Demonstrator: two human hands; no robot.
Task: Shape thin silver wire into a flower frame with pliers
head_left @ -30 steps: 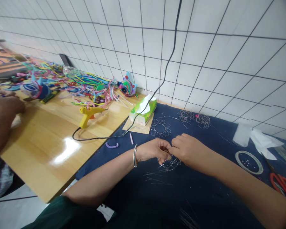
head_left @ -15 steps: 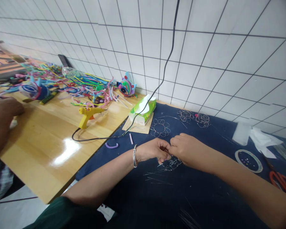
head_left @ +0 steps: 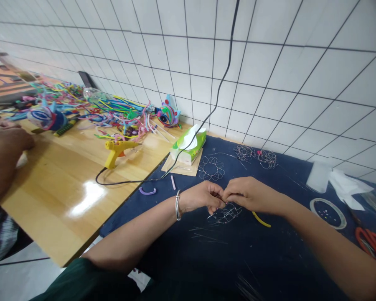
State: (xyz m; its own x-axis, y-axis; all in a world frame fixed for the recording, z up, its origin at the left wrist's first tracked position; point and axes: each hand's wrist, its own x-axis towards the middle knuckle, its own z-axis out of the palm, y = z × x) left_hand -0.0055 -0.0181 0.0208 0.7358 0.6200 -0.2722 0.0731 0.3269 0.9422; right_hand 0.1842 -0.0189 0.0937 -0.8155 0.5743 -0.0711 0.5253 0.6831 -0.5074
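Note:
A small round frame of bent silvery wire (head_left: 228, 214) is held over the dark blue cloth. My left hand (head_left: 205, 195), with a bangle at its wrist, pinches the frame's left upper edge between thumb and fingers. Right beside it, my right hand (head_left: 250, 193) is closed with its fingertips on the same edge, nearly touching the left. A curved yellow piece (head_left: 261, 220) sticks out from beneath my right palm; its other end is hidden, so I cannot tell its kind. Loose straight wires (head_left: 208, 236) lie on the cloth below.
Behind my hands lie a flower-shaped wire ring (head_left: 212, 168), coiled wire shapes (head_left: 266, 159) and a tissue pack (head_left: 189, 144). Rightward are a round dish rim (head_left: 342, 219) and red-handled scissors (head_left: 368, 240). A yellow glue gun (head_left: 114, 153) and another person's hand (head_left: 8, 140) are left.
My right hand has lifted and turned slightly, its fingers now more bent. The yellow piece has come into sight beneath it, and more of the wire frame shows. My left hand keeps its pinch.

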